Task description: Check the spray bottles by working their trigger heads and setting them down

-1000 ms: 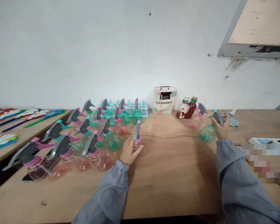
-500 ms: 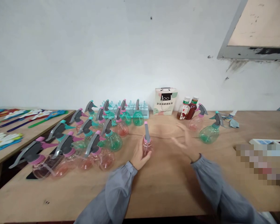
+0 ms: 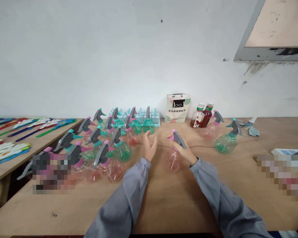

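Note:
My right hand [image 3: 186,152] is closed around the neck and grey trigger head of a pink spray bottle [image 3: 173,162], whose clear round body stands upright at or just above the tabletop. To its left, my left hand [image 3: 149,145] holds nothing; its fingers are apart and point up and away from me. Just behind the left hand stands a green spray bottle [image 3: 148,125]. Several pink and green spray bottles [image 3: 113,169] crowd the left side of the table. Over on the right stand another pink spray bottle [image 3: 210,130] and a green spray bottle [image 3: 225,142].
Against the wall are a paper bag [image 3: 176,110], two dark-filled bottles [image 3: 198,115] and a light-blue tray [image 3: 154,119]. Flower-shaped items [image 3: 8,152] cover a side table at left. A small blue cloth [image 3: 253,131] lies at right, near a pixelated patch.
The pink spray bottle has passed from my left hand to my right and sits further right, its head turned. My left hand has let go and opened. The view has shifted slightly.

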{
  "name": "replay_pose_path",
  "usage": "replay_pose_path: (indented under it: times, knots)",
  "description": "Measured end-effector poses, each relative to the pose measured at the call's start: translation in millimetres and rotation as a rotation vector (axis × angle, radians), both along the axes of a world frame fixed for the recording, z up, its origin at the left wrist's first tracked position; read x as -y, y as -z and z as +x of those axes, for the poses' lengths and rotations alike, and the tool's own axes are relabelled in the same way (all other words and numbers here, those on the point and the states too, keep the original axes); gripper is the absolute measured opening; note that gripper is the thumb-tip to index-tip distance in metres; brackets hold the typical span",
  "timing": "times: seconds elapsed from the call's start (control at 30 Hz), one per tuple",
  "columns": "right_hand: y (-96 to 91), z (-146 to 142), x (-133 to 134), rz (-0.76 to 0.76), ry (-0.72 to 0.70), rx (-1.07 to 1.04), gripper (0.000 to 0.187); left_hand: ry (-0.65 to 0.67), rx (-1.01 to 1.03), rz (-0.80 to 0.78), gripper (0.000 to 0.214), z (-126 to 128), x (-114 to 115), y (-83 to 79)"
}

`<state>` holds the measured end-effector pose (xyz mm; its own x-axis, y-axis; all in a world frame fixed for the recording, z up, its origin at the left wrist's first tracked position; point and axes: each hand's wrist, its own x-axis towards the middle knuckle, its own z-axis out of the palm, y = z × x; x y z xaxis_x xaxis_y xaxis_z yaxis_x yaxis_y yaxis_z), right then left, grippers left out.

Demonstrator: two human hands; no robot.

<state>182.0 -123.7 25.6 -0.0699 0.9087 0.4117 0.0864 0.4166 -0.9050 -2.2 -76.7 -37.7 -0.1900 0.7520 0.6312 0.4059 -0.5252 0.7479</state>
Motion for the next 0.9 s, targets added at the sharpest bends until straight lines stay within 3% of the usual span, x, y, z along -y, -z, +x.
replay_pose_path:
  times: [0.1,0.2,0.33,0.43,0.6,0.77,0.9]
  knots:
    - [-14.0,5.5,-0.9,-0.079,0.003,-0.1,0.024,-0.229,0.082,-0.099,0.067,9.6,-61.2,-23.1]
    - [-23.9,6.9,-0.3,-0.155,-0.081,-0.221,0.035,-0.329,0.076,-0.203,0.082,14.6,-105.3,-30.0]
    - [-34.8,4.4,6.6,-0.268,-0.199,-0.345,0.049,-0.316,0.008,-0.25,0.09,9.4,-132.4,-29.3]
    - [-43.9,3.0,14.8,-0.383,-0.239,-0.337,0.051,-0.279,-0.069,-0.262,0.077,0.9,-136.5,-31.3]
    - [-48.1,2.4,17.9,-0.504,-0.231,-0.334,0.042,-0.262,-0.199,-0.284,0.054,-8.9,-107.6,-29.6]
    - [-40.2,-1.6,12.3,-0.507,-0.239,-0.386,0.035,-0.27,-0.513,-0.186,0.055,-18.8,-37.5,-13.8]
    - [-36.2,-0.5,10.7,-0.446,-0.227,-0.409,0.025,-0.277,-0.596,-0.087,0.067,-37.4,20.8,-4.9]
